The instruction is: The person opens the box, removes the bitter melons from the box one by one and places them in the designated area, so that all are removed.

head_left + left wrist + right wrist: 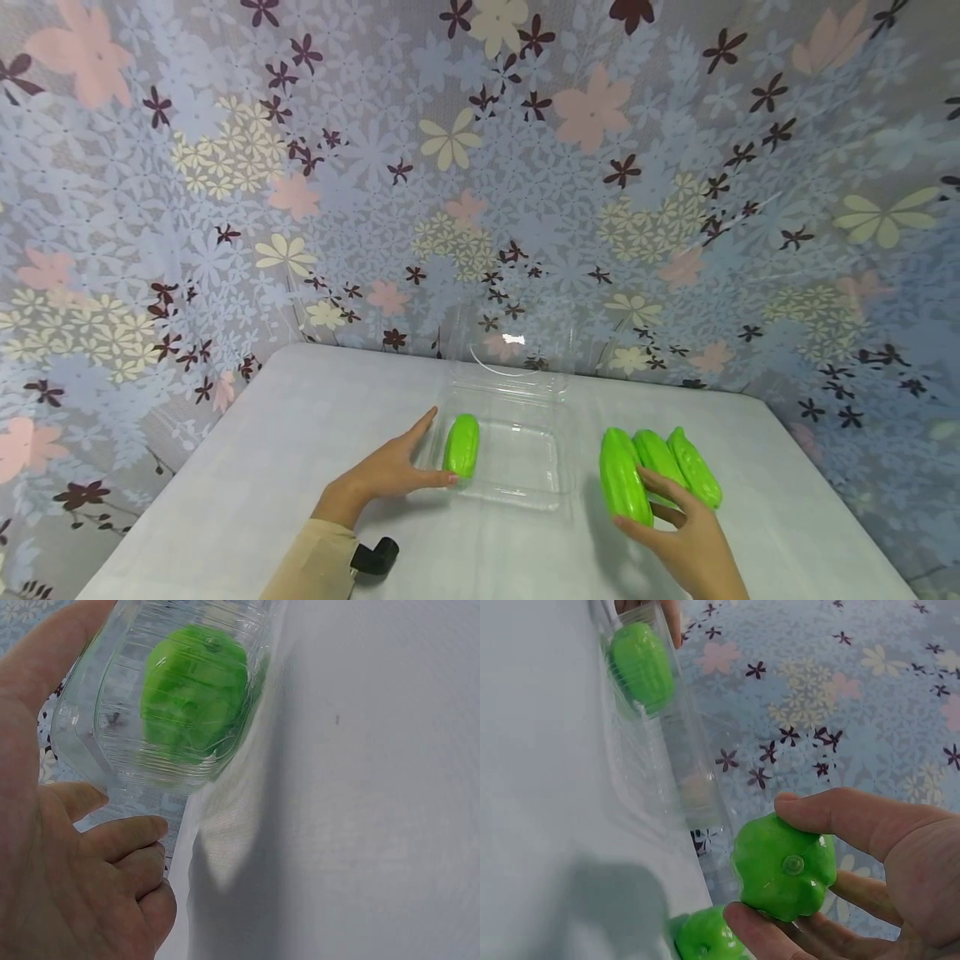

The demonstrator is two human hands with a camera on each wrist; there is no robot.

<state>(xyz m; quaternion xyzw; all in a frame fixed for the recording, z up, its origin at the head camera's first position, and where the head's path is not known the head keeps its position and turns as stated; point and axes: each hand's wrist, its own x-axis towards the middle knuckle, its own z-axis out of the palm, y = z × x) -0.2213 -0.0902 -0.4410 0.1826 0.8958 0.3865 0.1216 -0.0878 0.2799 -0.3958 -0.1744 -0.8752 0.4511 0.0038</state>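
My right hand (686, 533) grips a bright green, ridged gourd (624, 475) between thumb and fingers. In the right wrist view the lobed end of this gourd (784, 866) faces the camera. Beside it in the head view, two more green gourds (693, 467) lie on the white table. My left hand (390, 467) is spread at the left side of a clear plastic clamshell box (558, 467), its thumb tip at the front left corner. Inside the box, along its left wall, lies another gourd (462, 446), seen through the ribbed plastic in the left wrist view.
The box's clear lid (510, 350) stands raised at the back, near the flower-patterned covering (375, 208) behind the table. A white cloth covers the table (262, 450). A black device (375, 557) sits at my left cuff.
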